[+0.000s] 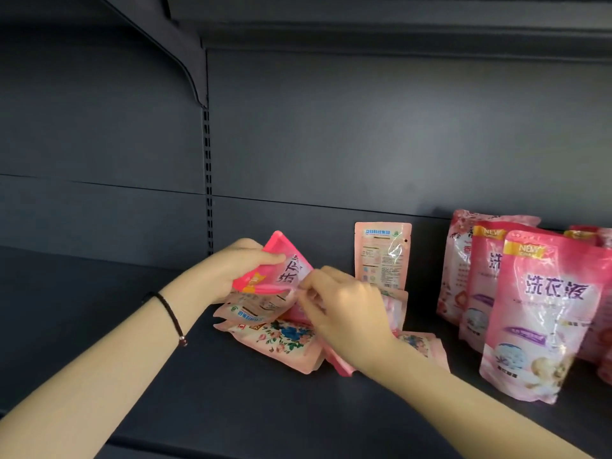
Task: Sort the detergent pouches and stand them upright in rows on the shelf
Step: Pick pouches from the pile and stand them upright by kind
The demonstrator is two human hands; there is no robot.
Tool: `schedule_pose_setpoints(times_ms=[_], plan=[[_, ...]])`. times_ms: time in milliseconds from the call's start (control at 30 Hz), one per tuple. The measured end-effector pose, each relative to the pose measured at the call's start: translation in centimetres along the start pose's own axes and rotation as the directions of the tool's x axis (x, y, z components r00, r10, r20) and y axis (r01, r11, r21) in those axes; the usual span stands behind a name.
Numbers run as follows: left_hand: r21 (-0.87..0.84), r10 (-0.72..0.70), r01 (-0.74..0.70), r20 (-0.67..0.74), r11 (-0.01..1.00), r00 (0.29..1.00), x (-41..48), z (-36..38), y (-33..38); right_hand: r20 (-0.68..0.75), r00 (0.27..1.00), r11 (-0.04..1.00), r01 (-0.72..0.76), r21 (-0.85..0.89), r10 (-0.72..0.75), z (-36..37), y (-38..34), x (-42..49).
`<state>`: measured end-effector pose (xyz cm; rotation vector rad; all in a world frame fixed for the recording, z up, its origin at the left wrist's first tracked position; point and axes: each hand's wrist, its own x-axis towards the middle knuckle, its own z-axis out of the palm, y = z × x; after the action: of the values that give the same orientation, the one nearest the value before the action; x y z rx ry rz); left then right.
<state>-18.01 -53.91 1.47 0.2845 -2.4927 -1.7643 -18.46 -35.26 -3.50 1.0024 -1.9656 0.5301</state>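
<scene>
My left hand grips a bright pink detergent pouch, held tilted above a loose pile. My right hand pinches the edge of a pale pink pouch just under it. Below lie flat floral pouches, one partly hidden under my right wrist. A pale pouch stands upright against the back panel, its printed back facing me. At the right, several pink pouches stand upright in a row, the front one nearest me.
The dark shelf board stretches left of the pile. A slotted upright post runs down the back panel, with a bracket and another shelf overhead. More pouches show at the right frame edge.
</scene>
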Motion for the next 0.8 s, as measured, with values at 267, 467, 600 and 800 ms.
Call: schedule_pose_setpoints(times_ms=[267,467,600,800], plan=[[0.06,0.254,-0.282,0.289,0.957,0.923,-1.5,0.5,5.1,0.253,0.767,0.656,-0.637,0.404,0.589,-3.4,4.4,1.8],[0.203,0.271,-0.403,0.473,0.892,0.838,-2.9,2.9,9.5,0.387,0.761,0.303,-0.589,0.749,0.521,-6.8,6.1,-0.6],[0.208,0.284,-0.423,0.481,0.882,0.829,-3.1,4.7,10.5,0.257,0.77,0.275,-0.485,0.83,0.583,-8.9,6.1,-2.7],[-0.042,0.415,-0.424,0.308,0.905,0.856,-3.7,11.7,10.7,0.196,0.59,0.044,-0.367,0.929,0.783,-12.3,8.1,-6.9]])
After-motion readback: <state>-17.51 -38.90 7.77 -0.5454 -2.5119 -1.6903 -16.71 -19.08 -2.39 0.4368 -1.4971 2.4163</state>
